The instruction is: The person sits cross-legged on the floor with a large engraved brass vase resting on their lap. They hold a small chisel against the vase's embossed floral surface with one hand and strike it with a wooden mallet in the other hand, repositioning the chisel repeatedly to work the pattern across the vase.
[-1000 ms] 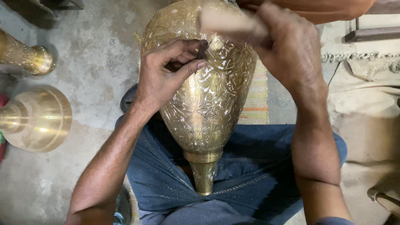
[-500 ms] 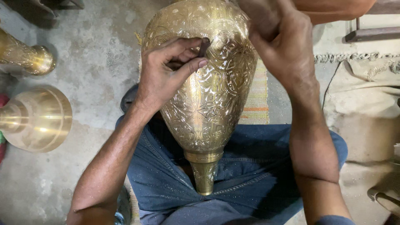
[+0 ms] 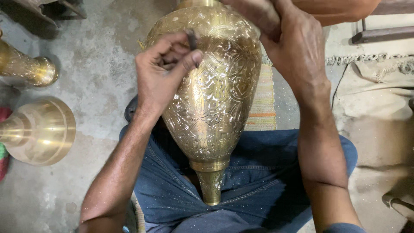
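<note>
The big brass vase (image 3: pixel 207 99) lies across the person's lap, on the blue jeans (image 3: pixel 254 181). Its thin neck points down toward the person and its fat round body points away. The vase is covered in tiny cut patterns of leaves and curls.

The left hand (image 3: pixel 166 69) rests on the upper left of the round body. Its grip is clenched around a small dark metal punch (image 3: pixel 192 39), pinched between thumb and fingers, with the tip on the brass. A second ago this hand sat a little lower and flatter on the vase. Now the punch stands up more.

The right hand (image 3: pixel 297 47) is higher, near the far top of the vase. A second ago a pale stick showed in it. Now no stick can be seen, so I cannot tell if the grip holds anything. It looks like the hand has swung, so the tapping on the pattern seems to be going on.

Farther off on the grey floor (image 3: pixel 99 86), by the left edge, lie two more brass pieces (image 3: pixel 39 129). A striped mat (image 3: pixel 264 108) sits behind the vase.
</note>
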`<state>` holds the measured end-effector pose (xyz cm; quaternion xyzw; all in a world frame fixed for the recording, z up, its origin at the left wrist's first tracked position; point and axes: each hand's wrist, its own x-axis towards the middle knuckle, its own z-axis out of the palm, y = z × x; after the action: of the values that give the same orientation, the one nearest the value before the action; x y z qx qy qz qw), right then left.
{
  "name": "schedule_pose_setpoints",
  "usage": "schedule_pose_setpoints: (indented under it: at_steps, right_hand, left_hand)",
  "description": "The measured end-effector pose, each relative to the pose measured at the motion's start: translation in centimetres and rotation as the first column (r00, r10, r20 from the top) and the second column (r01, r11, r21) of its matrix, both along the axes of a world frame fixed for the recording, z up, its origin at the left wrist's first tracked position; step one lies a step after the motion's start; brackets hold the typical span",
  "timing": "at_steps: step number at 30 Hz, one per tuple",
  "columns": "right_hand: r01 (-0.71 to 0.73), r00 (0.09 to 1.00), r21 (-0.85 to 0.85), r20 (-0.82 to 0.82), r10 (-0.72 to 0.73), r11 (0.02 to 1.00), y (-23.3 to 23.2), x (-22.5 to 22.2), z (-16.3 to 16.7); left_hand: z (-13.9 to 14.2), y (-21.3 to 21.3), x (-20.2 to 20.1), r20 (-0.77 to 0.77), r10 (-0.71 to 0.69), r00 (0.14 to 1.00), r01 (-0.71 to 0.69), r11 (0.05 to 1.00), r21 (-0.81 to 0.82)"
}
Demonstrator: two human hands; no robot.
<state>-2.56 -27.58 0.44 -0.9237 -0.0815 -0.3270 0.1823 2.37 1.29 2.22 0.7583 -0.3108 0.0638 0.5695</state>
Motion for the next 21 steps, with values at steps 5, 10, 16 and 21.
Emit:
schedule_pose_setpoints:
  at_steps: [5, 10, 16, 21]
  right_hand:
    - [0.026, 0.993, -0.147, -0.112, -0.042, 0.989, -0.2, 1.0, -1.4]
    - [0.14, 0.99, -0.196, 0.04, -0.134, 0.971, 0.4, 0.2, -0.7]
    - [0.151, 0.987, -0.171, 0.084, -0.138, 0.974, -0.4, -0.7, 1.0]
    - [0.228, 0.942, -0.052, 0.263, -0.207, 0.972, -0.9, -0.1, 0.9]
  left_hand:
    - [0.2, -1.7, 0.4, 0.126, -0.072, 0.989, 0.055, 0.989, 0.135]
    - [0.6, -1.6, 1.2, 0.107, -0.124, 0.987, 0.089, 0.954, 0.288]
    - [1.0, -1.3, 1.4, 0.151, -0.177, 0.973, 0.12, 0.938, 0.325]
    - [1.6, -1.4, 1.4, 0.134, -0.188, 0.973, 0.134, 0.933, 0.333]
